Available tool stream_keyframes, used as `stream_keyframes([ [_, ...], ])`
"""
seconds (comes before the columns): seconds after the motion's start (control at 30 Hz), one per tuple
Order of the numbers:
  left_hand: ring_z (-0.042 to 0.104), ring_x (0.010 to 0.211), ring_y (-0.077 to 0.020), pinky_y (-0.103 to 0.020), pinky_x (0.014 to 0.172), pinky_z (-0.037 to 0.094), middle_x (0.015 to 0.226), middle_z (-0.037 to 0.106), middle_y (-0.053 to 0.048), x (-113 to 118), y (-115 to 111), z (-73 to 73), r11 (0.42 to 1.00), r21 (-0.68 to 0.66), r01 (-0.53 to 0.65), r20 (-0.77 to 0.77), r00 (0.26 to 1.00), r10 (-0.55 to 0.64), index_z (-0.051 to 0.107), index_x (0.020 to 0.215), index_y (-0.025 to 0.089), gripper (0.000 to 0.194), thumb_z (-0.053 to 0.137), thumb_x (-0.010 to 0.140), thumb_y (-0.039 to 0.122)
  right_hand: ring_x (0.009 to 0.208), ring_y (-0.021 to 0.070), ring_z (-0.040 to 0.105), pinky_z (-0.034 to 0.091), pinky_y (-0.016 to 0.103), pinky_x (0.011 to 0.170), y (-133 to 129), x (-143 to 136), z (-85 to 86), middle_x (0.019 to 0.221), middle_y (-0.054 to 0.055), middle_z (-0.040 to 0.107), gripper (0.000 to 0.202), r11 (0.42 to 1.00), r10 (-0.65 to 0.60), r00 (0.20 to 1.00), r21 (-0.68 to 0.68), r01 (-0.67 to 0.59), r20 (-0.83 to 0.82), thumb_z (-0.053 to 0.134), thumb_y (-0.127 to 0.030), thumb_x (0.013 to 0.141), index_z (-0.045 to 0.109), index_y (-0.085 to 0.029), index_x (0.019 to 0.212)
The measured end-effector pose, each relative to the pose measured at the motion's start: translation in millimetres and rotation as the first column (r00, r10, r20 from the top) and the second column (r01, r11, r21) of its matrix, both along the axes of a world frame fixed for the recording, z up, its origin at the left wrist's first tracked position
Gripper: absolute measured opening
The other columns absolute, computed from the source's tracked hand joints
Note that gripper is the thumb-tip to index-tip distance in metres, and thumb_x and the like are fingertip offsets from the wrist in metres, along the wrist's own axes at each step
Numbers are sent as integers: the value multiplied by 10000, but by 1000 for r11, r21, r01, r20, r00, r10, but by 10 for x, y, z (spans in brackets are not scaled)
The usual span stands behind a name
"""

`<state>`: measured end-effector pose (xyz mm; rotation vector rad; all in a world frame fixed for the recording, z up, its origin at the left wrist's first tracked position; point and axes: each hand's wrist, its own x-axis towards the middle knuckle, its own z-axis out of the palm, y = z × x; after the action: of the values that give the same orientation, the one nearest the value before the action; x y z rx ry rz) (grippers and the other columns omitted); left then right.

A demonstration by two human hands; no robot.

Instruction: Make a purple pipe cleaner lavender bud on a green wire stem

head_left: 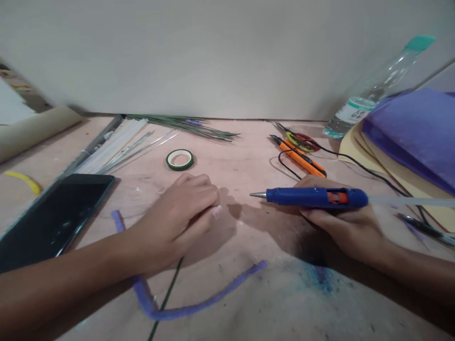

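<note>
My right hand is wrapped round a blue glue gun, its metal tip pointing left and a clear glue stick coming out of its back end. My left hand is closed, fingers curled over the table left of the tip; what it pinches, if anything, is too small to tell. Beneath my left forearm lies a bent purple fuzzy strip, one end running right. A thin green stem crosses under that strip.
A phone lies at left, near clear glue sticks. Green tape and green stems sit farther back. An orange cutter, scissors, black cord, bottle and purple sheets are at right.
</note>
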<state>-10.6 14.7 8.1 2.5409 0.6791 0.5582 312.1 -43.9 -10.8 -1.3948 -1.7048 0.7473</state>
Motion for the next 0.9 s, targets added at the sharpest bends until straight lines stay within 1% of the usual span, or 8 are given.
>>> stream_keyframes([
  [0.1, 500, 809, -226, -401, 797, 345, 768, 535, 0, 25, 23, 6, 999, -3, 36, -32, 999, -36, 442, 790, 228, 306, 448, 1083, 140, 806, 259, 748, 580, 360, 711, -10, -4, 24, 870, 41, 798, 139, 994, 113, 994, 12, -113, 16, 682, -231, 871, 819, -247, 854],
  [0.17, 494, 792, -222, -397, 784, 333, 747, 520, 5, 40, 30, 7, 999, -10, 46, -43, 998, -46, 435, 767, 226, 320, 467, 1074, 143, 758, 245, 740, 581, 354, 701, -18, -20, 37, 832, 37, 789, 140, 991, 136, 990, 1, -136, 27, 675, -229, 864, 810, -243, 829],
  [0.3, 491, 790, -223, -394, 776, 320, 736, 522, 4, 49, 26, 1, 999, 2, 45, -72, 996, -44, 452, 754, 219, 307, 492, 1049, 145, 732, 237, 745, 596, 338, 711, -27, -76, 65, 782, 22, 780, 93, 997, 78, 997, -21, -77, 10, 688, -228, 797, 742, -248, 724],
  [0.4, 486, 794, -225, -392, 773, 319, 733, 519, 1, 46, 19, 0, 999, -4, 43, -96, 994, -43, 457, 748, 219, 306, 491, 1044, 146, 718, 254, 755, 609, 358, 715, -30, -109, 76, 747, 22, 768, 67, 996, 47, 999, -77, -46, 6, 690, -252, 757, 735, -248, 708],
  [0.6, 491, 803, -232, -393, 765, 326, 741, 532, -4, 46, 12, 14, 999, -11, 46, -95, 994, -47, 443, 748, 224, 317, 486, 1053, 151, 878, 315, 809, 635, 430, 896, -40, -111, 46, 794, 26, 788, 80, 988, -28, 1000, -154, 27, -4, 663, -277, 730, 731, -239, 712],
  [0.67, 492, 805, -233, -395, 769, 332, 742, 540, -6, 51, 16, 11, 999, -15, 47, -99, 994, -48, 451, 750, 226, 320, 480, 1060, 155, 778, 285, 770, 619, 404, 790, -37, -110, 56, 748, 20, 748, 105, 989, -15, 999, -148, 19, 30, 647, -271, 726, 744, -229, 722],
  [0.77, 484, 799, -234, -401, 771, 332, 727, 531, -4, 57, 25, -3, 999, -15, 52, -102, 993, -53, 458, 749, 228, 322, 483, 1064, 169, 645, 235, 669, 524, 356, 616, -28, -106, 79, 658, 2, 645, 97, 992, 27, 995, -128, -15, 92, 615, -249, 733, 693, -228, 679],
  [0.9, 475, 801, -234, -402, 773, 319, 731, 520, -2, 50, 30, -19, 998, -21, 54, -98, 994, -56, 464, 751, 225, 321, 486, 1066, 166, 646, 216, 655, 504, 335, 614, -22, -92, 81, 662, -5, 637, 78, 995, 65, 991, -89, -55, 116, 612, -234, 750, 656, -238, 685],
])
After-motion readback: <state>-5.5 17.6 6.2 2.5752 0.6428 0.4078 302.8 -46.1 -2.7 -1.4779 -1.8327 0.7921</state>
